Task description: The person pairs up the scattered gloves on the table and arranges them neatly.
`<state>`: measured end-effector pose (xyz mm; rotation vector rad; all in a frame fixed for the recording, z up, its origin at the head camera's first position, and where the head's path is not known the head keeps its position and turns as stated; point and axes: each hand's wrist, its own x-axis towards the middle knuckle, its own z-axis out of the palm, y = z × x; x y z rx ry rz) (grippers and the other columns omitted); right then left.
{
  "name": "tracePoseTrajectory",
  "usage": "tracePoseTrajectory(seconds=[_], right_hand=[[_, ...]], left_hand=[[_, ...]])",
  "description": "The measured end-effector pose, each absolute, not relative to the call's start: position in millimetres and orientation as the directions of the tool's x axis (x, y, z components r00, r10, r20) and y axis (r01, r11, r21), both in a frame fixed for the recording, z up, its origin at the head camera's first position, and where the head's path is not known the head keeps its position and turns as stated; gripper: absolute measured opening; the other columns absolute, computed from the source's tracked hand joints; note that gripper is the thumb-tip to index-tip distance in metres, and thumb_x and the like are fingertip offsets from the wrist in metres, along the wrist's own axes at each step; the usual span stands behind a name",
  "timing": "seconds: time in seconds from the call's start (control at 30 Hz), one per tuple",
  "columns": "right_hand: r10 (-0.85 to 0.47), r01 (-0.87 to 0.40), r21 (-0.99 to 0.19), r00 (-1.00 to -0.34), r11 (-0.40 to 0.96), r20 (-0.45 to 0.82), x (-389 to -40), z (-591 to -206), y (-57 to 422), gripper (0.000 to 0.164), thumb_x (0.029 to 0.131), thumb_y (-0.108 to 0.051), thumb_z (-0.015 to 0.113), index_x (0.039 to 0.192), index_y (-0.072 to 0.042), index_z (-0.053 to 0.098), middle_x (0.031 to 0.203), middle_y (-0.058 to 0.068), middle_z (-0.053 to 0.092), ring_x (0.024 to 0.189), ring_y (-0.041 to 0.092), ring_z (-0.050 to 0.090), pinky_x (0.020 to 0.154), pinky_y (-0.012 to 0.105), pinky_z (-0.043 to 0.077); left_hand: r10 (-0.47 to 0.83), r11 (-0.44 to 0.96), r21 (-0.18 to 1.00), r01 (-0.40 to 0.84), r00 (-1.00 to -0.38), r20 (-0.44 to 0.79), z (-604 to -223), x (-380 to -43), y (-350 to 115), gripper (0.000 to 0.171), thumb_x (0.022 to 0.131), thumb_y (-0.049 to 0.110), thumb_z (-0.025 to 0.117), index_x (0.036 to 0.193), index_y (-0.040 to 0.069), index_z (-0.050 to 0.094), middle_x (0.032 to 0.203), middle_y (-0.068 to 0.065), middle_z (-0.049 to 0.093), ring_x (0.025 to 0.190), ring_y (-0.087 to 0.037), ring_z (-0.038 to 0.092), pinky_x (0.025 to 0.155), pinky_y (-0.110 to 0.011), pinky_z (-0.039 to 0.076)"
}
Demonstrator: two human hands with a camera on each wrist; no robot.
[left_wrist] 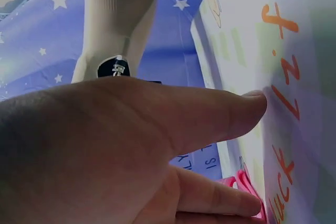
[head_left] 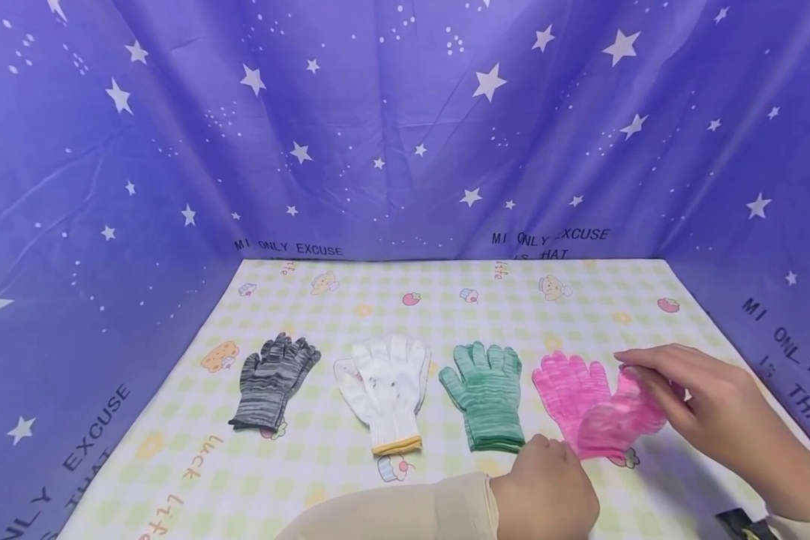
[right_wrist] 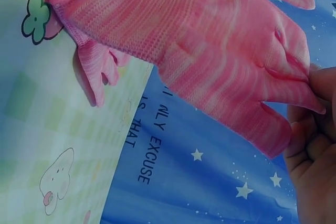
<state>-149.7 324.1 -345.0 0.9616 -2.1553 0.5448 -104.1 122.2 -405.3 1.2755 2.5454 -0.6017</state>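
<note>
On the right of the table in the head view, one pink knitted glove (head_left: 570, 382) lies flat with its fingers pointing away. A second pink glove (right_wrist: 220, 51) is lifted at the finger end and folds up from its cuff, which stays low by the first one. My right hand (head_left: 722, 405) pinches its fingertips between thumb and fingers. At the cuff end, my left hand (head_left: 550, 487) rests low over the table; in the left wrist view its thumb is straight and its fingers reach the pink cuff (left_wrist: 244, 184). The left fingertips are partly hidden.
To the left lie a green glove pair (head_left: 489, 397), white gloves (head_left: 391, 390) with a yellow cuff edge, and dark grey gloves (head_left: 273, 382). The checked tablecloth (head_left: 310, 480) covers the table. Blue star-printed curtains (head_left: 378, 112) enclose the back and sides.
</note>
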Motion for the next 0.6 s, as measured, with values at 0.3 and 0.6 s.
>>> tracePoseTrajectory(seconds=[0.3, 0.6], right_hand=[[-0.482, -0.795, -0.113, -0.467, 0.597, 0.742, -150, -346, 319, 0.039, 0.107, -0.042, 0.055, 0.105, -0.012, 0.08, 0.089, -0.005, 0.074, 0.076, -0.01, 0.049, 0.065, 0.008, 0.039], [-0.494, -0.785, -0.127, -0.497, 0.607, 0.713, -162, -362, 318, 0.037, 0.108, -0.042, 0.053, 0.11, -0.016, 0.079, 0.097, -0.004, 0.077, 0.096, -0.004, 0.062, 0.095, 0.006, 0.039]], left_hand=[[0.697, 0.559, -0.255, 0.789, -0.613, -0.371, -405, -105, 122, 0.028, 0.1, 0.052, 0.056, 0.122, 0.037, 0.065, 0.112, 0.017, 0.061, 0.098, -0.004, 0.054, 0.085, -0.029, 0.044], [0.729, 0.541, -0.257, 0.801, -0.599, -0.331, -403, -103, 124, 0.012, 0.099, 0.049, 0.059, 0.104, 0.041, 0.066, 0.104, 0.02, 0.064, 0.092, -0.004, 0.056, 0.078, -0.029, 0.042]])
